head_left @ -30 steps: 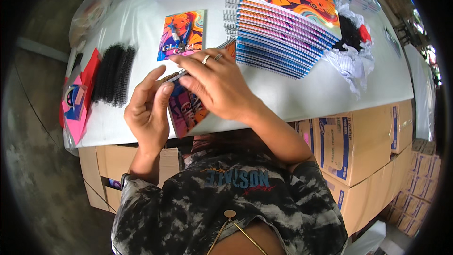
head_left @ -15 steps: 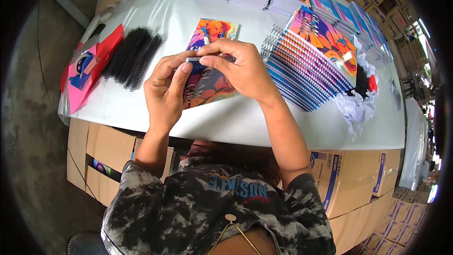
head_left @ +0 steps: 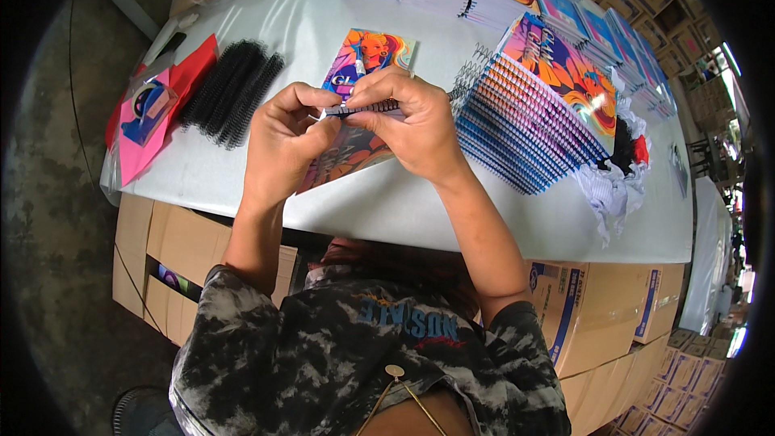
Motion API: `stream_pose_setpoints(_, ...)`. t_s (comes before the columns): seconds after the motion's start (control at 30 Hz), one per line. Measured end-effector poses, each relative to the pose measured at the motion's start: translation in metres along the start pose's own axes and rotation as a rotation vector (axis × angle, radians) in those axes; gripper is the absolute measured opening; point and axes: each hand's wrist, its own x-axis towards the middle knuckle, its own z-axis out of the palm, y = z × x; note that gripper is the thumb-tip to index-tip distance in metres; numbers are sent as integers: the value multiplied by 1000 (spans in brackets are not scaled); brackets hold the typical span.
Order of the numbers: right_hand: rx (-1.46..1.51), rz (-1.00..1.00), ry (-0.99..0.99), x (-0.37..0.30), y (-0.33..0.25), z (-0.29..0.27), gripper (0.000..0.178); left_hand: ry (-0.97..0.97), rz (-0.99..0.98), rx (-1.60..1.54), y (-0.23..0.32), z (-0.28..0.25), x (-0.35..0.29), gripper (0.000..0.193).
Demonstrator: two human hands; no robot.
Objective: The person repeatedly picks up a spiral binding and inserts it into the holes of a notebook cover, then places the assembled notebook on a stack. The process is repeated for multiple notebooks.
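Near the front edge of the table (head_left: 646, 234), the person's left hand (head_left: 284, 141) is pinching the spine of a bright-covered spiral notebook (head_left: 349, 152), and the right hand (head_left: 416, 125) is gripping it alongside. Black binding coils (head_left: 230, 95) are lying toward the left edge.

A crumpled pale cloth (head_left: 607, 192) lies on the white table (head_left: 545, 230), cardboard boxes (head_left: 611, 307) beneath.
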Motion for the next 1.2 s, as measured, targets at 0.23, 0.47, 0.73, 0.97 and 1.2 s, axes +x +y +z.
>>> stream_pose_setpoints(0.23, -71, -61, 42, -6, 3, 0, 19, -72, -28, 116, -4, -5, 8, 12)
stream_pose_setpoints(0.47, -278, -74, 510, -32, 21, -2, 33, 7, -11, 489, -16, 5, -6, 26)
stream_pose_setpoints(0.73, 162, 478, 842, -64, 61, -34, 43, 293, -277, 54, -67, -2, -2, 27)
stream_pose_setpoints(0.97, 113, 486, 896, -59, 80, -41, 24, 64, 546, 1051, -66, 25, 26, 35)
stream_pose_setpoints(1.2, 369, 386, 827, -72, 70, -44, 37, -394, 135, 591, -112, 89, 92, 29)
